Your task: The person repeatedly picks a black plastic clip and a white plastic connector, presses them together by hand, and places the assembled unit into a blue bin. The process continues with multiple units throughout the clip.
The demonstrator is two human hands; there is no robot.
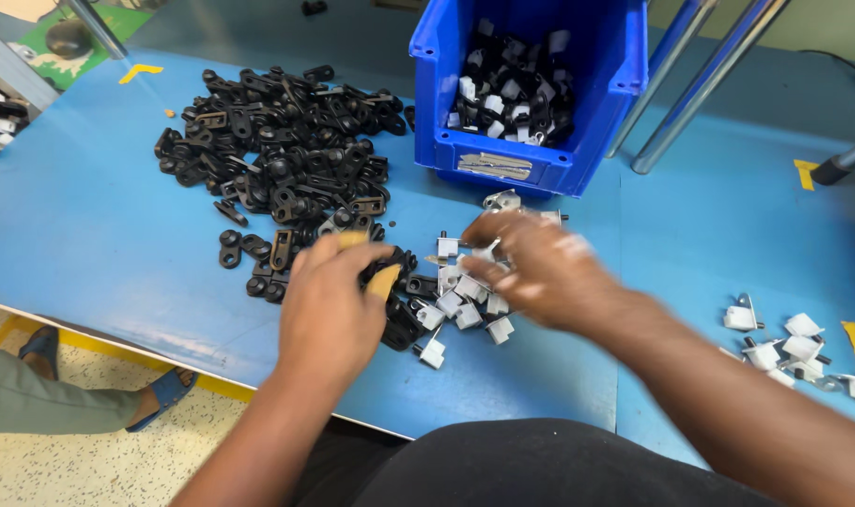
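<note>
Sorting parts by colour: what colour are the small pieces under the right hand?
White pieces, head view.

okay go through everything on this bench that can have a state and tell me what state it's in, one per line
left hand: resting on the black parts, fingers curled.
right hand: blurred, over the small white parts.
blue bin: upright, open-topped, partly filled with mixed black and white pieces.
black parts: loose heap on the table.
small white parts: loose cluster between the hands.
white parts at right: scattered, untouched.
</note>
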